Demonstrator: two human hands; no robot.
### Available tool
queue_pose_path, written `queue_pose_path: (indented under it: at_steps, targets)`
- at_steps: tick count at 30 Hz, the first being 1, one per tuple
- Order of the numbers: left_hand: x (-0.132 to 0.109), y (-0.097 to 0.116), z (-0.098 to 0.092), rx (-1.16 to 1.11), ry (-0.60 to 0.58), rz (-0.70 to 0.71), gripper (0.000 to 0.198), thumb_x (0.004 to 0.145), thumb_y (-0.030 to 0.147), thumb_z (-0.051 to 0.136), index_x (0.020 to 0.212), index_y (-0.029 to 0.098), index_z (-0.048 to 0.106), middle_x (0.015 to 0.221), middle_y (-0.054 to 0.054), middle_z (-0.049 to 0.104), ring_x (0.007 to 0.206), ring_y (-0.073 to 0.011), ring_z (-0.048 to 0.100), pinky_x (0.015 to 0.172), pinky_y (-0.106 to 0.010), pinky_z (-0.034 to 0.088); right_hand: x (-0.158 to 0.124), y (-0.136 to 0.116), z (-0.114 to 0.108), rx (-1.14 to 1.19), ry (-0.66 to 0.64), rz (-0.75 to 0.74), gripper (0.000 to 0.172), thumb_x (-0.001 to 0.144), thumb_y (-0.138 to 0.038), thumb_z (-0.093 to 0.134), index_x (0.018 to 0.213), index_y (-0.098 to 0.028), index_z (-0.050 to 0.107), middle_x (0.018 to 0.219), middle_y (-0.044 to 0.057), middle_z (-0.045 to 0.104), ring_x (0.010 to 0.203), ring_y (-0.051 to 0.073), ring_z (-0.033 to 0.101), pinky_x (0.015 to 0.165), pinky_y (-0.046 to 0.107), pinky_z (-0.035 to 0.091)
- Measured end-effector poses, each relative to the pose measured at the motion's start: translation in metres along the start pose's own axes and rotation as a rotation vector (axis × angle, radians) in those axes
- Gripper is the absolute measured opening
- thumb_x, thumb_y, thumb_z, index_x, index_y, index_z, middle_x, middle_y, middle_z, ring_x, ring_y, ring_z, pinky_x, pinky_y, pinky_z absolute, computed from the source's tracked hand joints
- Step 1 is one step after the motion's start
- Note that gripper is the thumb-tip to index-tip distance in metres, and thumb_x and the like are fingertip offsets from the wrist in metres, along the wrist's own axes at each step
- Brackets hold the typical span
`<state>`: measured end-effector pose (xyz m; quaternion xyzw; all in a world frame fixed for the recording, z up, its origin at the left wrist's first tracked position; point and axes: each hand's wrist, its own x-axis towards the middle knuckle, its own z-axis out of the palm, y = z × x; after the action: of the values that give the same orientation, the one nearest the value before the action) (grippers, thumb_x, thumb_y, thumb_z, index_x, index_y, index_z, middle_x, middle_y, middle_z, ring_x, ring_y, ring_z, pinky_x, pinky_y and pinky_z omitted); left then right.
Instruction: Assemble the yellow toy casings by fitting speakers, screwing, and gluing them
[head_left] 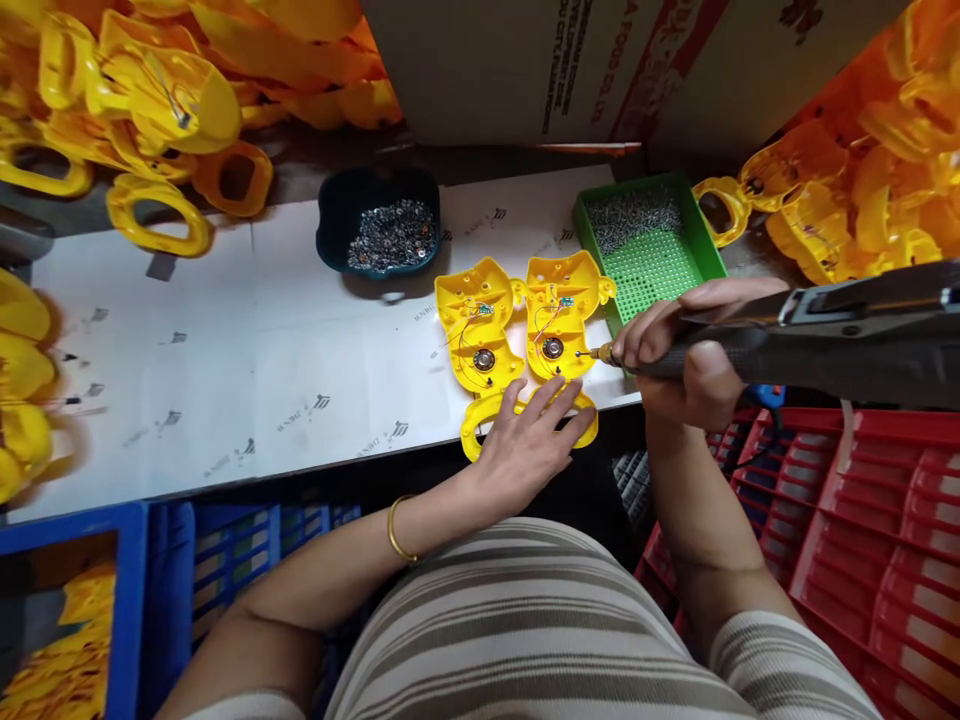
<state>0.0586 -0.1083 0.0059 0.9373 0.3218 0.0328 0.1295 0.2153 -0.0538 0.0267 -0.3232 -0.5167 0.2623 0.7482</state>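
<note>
Two yellow plastic shell halves (pixel 469 300) lie side by side at the table's front edge. Each holds a small green circuit board, thin wires and a round black speaker (pixel 553 348). My left hand (pixel 525 445) rests with fingers spread over the lower ends and ring handles of the shells. My right hand (pixel 686 350) is wrapped round a dark electric screwdriver (pixel 825 335), held almost level. Its bit (pixel 598 353) points left into the right yellow shell (pixel 570 290), beside the speaker. A small screw seems to sit at the bit's tip.
Behind the shells stand a dark bowl (pixel 326 230) of small metal parts and a green perforated basket (pixel 709 250) of screws. Yellow shells are piled at left (pixel 161 95) and right (pixel 870 190). A cardboard box (pixel 480 70) stands behind; blue (pixel 135 600) and red crates (pixel 825 520) flank me.
</note>
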Motion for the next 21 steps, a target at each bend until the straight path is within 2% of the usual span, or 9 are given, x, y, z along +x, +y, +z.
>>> queue_pose_path:
  at_steps: [4,8,16,21]
  targets:
    - [0.006,0.004,0.003,-0.001,0.006,-0.014,0.037,0.095,0.02,0.048,0.131,0.023,0.054,0.146,-0.009,0.049,0.129,-0.0277,0.047,0.102,-0.055,0.037,0.003,0.007,0.003,-0.003,-0.023,-0.017,0.019,0.078,-0.047,0.065,0.093,-0.036,0.063,0.046,-0.007,0.041,0.032,0.014,0.037,0.032,0.03,0.033]
    - [0.008,0.003,0.003,-0.017,0.015,-0.005,0.036,0.096,0.019,0.045,0.13,0.022,0.055,0.145,-0.009,0.05,0.127,-0.0282,0.048,0.101,-0.055,0.038,0.004,0.013,0.006,0.049,-0.045,-0.03,0.021,0.078,-0.042,0.065,0.098,-0.036,0.066,0.048,-0.007,0.044,0.033,0.013,0.037,0.032,0.029,0.033]
    - [0.008,-0.002,0.003,-0.082,0.014,0.03,0.037,0.093,0.023,0.052,0.13,0.017,0.055,0.143,-0.012,0.051,0.126,-0.03,0.049,0.1,-0.045,0.044,0.002,0.022,0.007,0.021,-0.027,-0.004,0.02,0.078,-0.044,0.067,0.097,-0.037,0.064,0.05,-0.007,0.047,0.035,0.013,0.04,0.037,0.03,0.036]
    - [0.009,-0.003,0.006,-0.114,0.087,0.06,0.034,0.091,0.023,0.056,0.124,0.013,0.059,0.139,-0.016,0.055,0.123,-0.0312,0.053,0.1,-0.044,0.047,0.002,0.025,0.007,0.023,-0.041,0.014,0.02,0.078,-0.045,0.067,0.094,-0.035,0.061,0.048,-0.008,0.044,0.032,0.013,0.038,0.034,0.03,0.034]
